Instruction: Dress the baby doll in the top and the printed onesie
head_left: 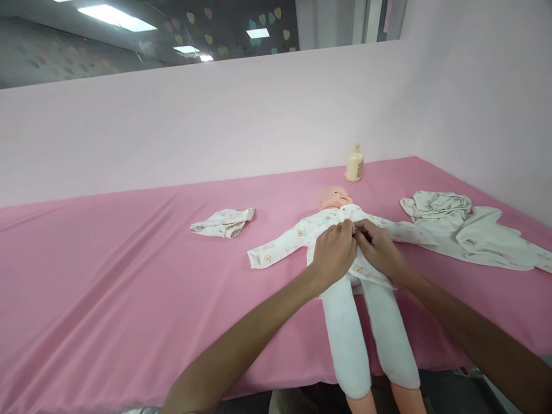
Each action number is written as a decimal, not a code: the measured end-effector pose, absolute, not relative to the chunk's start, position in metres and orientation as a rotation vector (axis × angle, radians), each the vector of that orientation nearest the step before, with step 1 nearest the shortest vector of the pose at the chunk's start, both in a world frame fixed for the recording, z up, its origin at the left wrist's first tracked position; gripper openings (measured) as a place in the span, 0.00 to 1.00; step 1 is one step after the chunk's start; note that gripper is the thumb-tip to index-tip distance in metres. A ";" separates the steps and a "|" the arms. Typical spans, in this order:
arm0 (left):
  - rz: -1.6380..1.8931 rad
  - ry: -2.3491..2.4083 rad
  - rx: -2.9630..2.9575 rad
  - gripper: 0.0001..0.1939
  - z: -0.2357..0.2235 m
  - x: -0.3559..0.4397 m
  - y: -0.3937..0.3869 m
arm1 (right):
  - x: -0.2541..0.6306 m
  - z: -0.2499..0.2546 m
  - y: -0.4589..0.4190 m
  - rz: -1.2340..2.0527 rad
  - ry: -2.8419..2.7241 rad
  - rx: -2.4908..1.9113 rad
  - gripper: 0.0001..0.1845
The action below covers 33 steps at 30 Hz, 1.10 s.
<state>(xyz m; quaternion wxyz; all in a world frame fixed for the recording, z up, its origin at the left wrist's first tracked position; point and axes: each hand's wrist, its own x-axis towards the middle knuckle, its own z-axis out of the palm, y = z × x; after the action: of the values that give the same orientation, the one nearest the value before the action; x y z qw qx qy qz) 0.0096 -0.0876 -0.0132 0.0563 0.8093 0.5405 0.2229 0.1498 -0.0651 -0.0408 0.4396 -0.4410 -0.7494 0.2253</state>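
Note:
A baby doll point(335, 197) lies on its back on the pink-covered table point(129, 276), its head toward the wall and its legs hanging over the near edge. It wears a white printed top point(297, 233) with the sleeves spread out and white trousers point(345, 328). My left hand point(333, 251) and my right hand point(378, 248) meet over the doll's chest. The fingers of both are curled and pinch the front of the top where its two edges meet.
A small white printed garment point(223, 223) lies crumpled left of the doll. A larger white garment point(468, 229) lies spread at the right. A cream bottle point(355, 164) stands by the pink back wall. A side wall closes off the right.

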 end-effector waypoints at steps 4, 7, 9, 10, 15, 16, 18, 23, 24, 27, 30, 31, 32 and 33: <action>0.707 1.646 2.473 0.06 -0.014 0.010 -0.087 | 0.149 -0.040 -0.065 0.568 -1.864 -1.095 0.09; 0.706 1.639 2.470 0.06 -0.014 0.010 -0.087 | 0.149 -0.040 -0.066 0.571 -1.862 -1.107 0.09; 0.692 1.644 2.472 0.06 -0.013 0.011 -0.088 | 0.149 -0.040 -0.066 0.573 -1.860 -1.114 0.09; 0.685 1.649 2.473 0.06 -0.013 0.011 -0.088 | 0.149 -0.040 -0.066 0.573 -1.859 -1.115 0.08; 0.675 1.661 2.474 0.06 -0.014 0.011 -0.088 | 0.150 -0.041 -0.067 0.565 -1.861 -1.104 0.09; 0.680 1.662 2.476 0.06 -0.015 0.011 -0.088 | 0.150 -0.040 -0.067 0.565 -1.860 -1.104 0.09; 0.693 1.664 2.483 0.06 -0.016 0.011 -0.087 | 0.150 -0.040 -0.067 0.569 -1.860 -1.105 0.08; 0.699 1.659 2.491 0.06 -0.017 0.011 -0.088 | 0.149 -0.040 -0.066 0.558 -1.861 -1.108 0.09; 0.702 1.660 2.488 0.06 -0.017 0.011 -0.088 | 0.149 -0.040 -0.066 0.553 -1.862 -1.110 0.10; 0.712 1.663 2.475 0.07 -0.016 0.012 -0.089 | 0.149 -0.040 -0.067 0.550 -1.863 -1.118 0.10; 0.701 1.664 2.469 0.07 -0.016 0.012 -0.089 | 0.149 -0.040 -0.067 0.544 -1.866 -1.117 0.09; 0.693 1.665 2.469 0.07 -0.016 0.012 -0.089 | 0.148 -0.040 -0.067 0.541 -1.866 -1.118 0.09; 0.688 1.669 2.470 0.07 -0.016 0.012 -0.089 | 0.148 -0.040 -0.067 0.539 -1.865 -1.120 0.09; 0.687 1.675 2.472 0.07 -0.017 0.012 -0.089 | 0.148 -0.040 -0.067 0.537 -1.864 -1.121 0.09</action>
<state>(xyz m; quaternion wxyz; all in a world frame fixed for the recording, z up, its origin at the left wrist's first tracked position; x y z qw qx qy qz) 0.0116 -0.0890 -0.0168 0.0387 0.8062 0.5462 0.2239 0.1482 -0.0669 -0.0400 0.4354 -0.4506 -0.7489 0.2159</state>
